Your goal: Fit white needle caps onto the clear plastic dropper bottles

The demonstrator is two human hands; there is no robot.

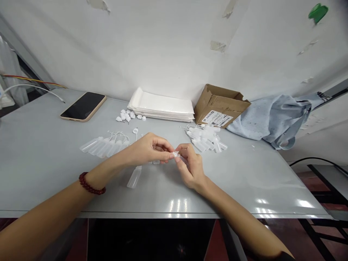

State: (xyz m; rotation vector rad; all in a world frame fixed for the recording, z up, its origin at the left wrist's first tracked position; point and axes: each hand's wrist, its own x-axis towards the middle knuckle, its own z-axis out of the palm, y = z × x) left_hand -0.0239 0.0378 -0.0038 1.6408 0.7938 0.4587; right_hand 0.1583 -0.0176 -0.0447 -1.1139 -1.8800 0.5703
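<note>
Over the middle of the grey table, my left hand point(153, 149) and my right hand point(192, 166) meet fingertip to fingertip. Both pinch a small translucent white plastic piece point(176, 154); fingers cover much of it, so its exact kind is unclear. Below my left wrist lies a clear plastic squeeze bottle point(134, 177), and other pieces are partly hidden behind that hand. A row of similar bottles with looped white strings point(102, 146) lies to the left. Beyond my right hand is a loose pile of bottles point(205, 137).
Small white caps point(125, 115) lie beside a stack of white padded envelopes point(163, 105) at the wall. An opened cardboard box point(219, 107) and a light blue cloth point(268, 116) are at the right. A phone point(83, 106) lies at the left on the table point(233, 188).
</note>
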